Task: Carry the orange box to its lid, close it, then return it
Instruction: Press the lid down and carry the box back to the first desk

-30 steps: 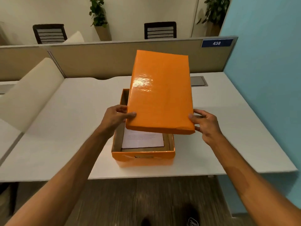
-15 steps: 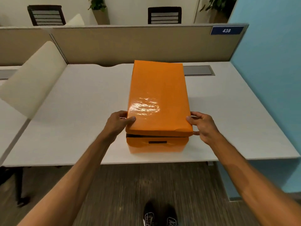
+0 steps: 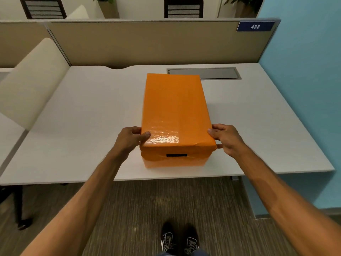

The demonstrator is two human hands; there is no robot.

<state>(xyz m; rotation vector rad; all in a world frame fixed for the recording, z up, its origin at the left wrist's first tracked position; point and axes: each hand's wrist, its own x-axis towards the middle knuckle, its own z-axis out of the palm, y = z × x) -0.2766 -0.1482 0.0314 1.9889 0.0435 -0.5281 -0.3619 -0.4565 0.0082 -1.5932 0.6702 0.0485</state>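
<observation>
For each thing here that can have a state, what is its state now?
Lid: seated on the box, closed.
Box: shut, standing on the desk near its front edge.
Left hand: gripping the lid's near left corner.
Right hand: gripping the lid's near right corner.
Desk hatch: closed, flush.

The box (image 3: pixel 174 160) sits on the desk (image 3: pixel 88 126) near its front edge, with the lid (image 3: pixel 175 108) on top. The left hand (image 3: pixel 130 138) is at the lid's left side, the right hand (image 3: pixel 227 138) at its right. Behind the box lies a cable hatch (image 3: pixel 217 73), then the partition (image 3: pixel 147 43).
</observation>
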